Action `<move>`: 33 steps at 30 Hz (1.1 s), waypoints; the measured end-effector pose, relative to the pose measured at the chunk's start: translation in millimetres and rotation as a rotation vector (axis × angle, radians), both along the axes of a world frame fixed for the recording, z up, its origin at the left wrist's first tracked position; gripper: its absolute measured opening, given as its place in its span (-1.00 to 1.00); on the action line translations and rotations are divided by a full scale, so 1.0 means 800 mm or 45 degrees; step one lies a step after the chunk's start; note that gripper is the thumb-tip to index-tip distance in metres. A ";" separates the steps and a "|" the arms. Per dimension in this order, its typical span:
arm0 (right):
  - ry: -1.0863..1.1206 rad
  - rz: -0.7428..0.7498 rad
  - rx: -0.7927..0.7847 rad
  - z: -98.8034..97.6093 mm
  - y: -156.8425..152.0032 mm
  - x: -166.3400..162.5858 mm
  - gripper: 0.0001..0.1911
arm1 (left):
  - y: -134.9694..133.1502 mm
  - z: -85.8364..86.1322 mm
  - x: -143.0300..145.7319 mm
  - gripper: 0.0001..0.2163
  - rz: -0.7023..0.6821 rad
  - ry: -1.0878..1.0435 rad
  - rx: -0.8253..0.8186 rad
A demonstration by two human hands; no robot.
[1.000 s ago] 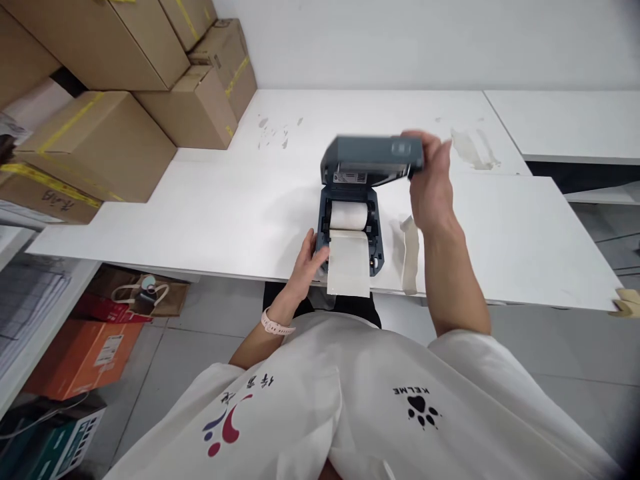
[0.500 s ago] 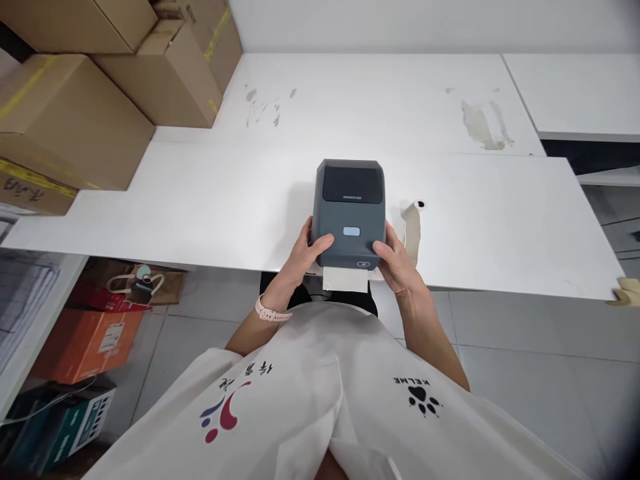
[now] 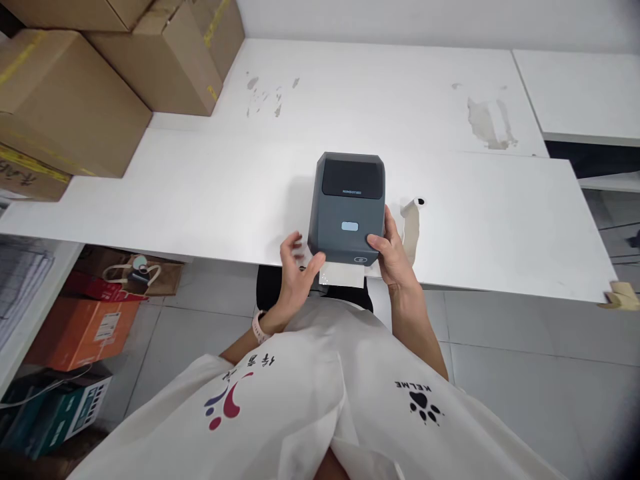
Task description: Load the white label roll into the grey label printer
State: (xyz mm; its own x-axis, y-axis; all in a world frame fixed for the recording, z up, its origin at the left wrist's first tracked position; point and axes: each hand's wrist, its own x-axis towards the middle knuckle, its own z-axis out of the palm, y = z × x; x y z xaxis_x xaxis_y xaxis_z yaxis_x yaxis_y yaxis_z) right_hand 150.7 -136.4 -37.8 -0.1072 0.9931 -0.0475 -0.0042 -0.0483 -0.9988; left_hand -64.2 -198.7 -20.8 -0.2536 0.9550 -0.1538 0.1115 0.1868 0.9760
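Observation:
A dark grey label printer [image 3: 330, 230] stands near the front edge of the white table, with a black window on its lid and a pale blue button. White label paper [image 3: 342, 275] sticks out of its front, over the table edge. My right hand [image 3: 393, 255] grips the printer's right side, thumb on top near the front corner. My left hand [image 3: 299, 272] is off the printer's left side, fingers spread, its thumb by the front left corner; whether the thumb touches I cannot tell. Right of the printer lies a small paper roll [image 3: 413, 206] with an unrolled strip.
Cardboard boxes [image 3: 70, 100] are stacked on the table [image 3: 225, 200] at the back left. Below on the left are an orange box [image 3: 93, 327] and a green box [image 3: 65, 413]. A black stool [image 3: 267, 288] is partly under the table edge. Brown tape [image 3: 623, 295] covers the right corner.
My left hand has let go of the printer's left side and moved left and down, its fingers opening. My right hand stays on the printer. The view has shifted slightly.

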 end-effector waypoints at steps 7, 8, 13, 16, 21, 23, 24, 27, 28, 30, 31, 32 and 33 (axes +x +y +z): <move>-0.149 0.068 0.105 -0.003 -0.001 0.001 -0.04 | -0.018 0.001 0.004 -0.56 -0.560 -0.368 -0.349; -0.177 0.040 0.124 -0.003 -0.001 0.000 -0.05 | -0.014 0.004 0.003 -0.56 -0.591 -0.355 -0.345; -0.360 -0.133 0.219 0.014 0.004 -0.016 -0.04 | -0.008 0.013 -0.011 -0.57 -0.699 -0.155 -0.265; -0.429 -0.189 0.238 0.029 0.009 -0.027 -0.02 | -0.012 0.013 -0.021 -0.52 -0.652 -0.067 -0.164; -0.520 -0.176 0.314 0.035 0.015 -0.030 -0.01 | -0.002 0.012 -0.027 -0.62 -0.099 0.087 0.132; -0.526 -0.168 0.329 0.033 0.012 -0.027 -0.02 | 0.007 0.012 -0.023 -0.63 -0.037 0.131 0.236; -0.513 -0.159 0.332 0.032 0.009 -0.025 -0.04 | 0.011 0.012 -0.020 -0.57 -0.082 0.134 0.251; -0.481 -0.119 0.326 0.023 -0.008 -0.017 -0.18 | 0.020 0.009 -0.009 -0.43 -0.308 0.096 0.205; -0.486 -0.113 0.317 0.019 -0.015 -0.013 -0.23 | 0.022 0.008 -0.007 -0.41 -0.352 0.081 0.195; -0.481 -0.126 0.305 0.008 -0.022 -0.006 -0.30 | 0.022 0.007 -0.003 -0.38 -0.378 0.051 0.204; -0.460 -0.125 0.311 0.002 -0.023 -0.003 -0.30 | 0.022 0.007 -0.003 -0.37 -0.385 0.035 0.209; -0.430 -0.123 0.322 -0.004 -0.021 0.000 -0.29 | 0.022 0.007 -0.003 -0.36 -0.383 0.019 0.216; -0.390 -0.119 0.339 -0.010 -0.017 0.002 -0.27 | 0.022 0.007 -0.004 -0.35 -0.375 0.003 0.226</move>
State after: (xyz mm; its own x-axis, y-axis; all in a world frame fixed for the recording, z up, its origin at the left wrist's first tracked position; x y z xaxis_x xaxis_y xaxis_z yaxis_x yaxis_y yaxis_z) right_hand 152.5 -149.9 -45.7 -0.0364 0.9799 0.1964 0.3029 0.1981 -0.9322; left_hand -67.6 -181.4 -15.1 0.0365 0.9991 0.0215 0.1374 -0.0263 0.9902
